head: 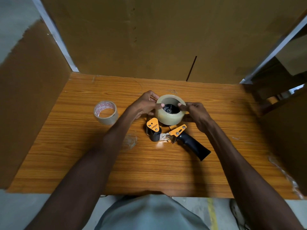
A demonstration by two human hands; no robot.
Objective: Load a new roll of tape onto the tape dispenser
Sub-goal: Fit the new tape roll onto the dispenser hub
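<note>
A thick roll of clear tape sits over the black hub of the tape dispenser, which lies flat on the wooden table. The dispenser has orange plates and a black handle pointing toward the lower right. My left hand grips the roll's left rim, thumb inside the core. My right hand grips its right rim, thumb also over the edge. The hub shows through the roll's core.
A thinner roll of tape with red print on its core stands to the left. A scrap of clear tape sticks to the table near my left forearm. Brown cardboard panels wall in the table at left, back and right.
</note>
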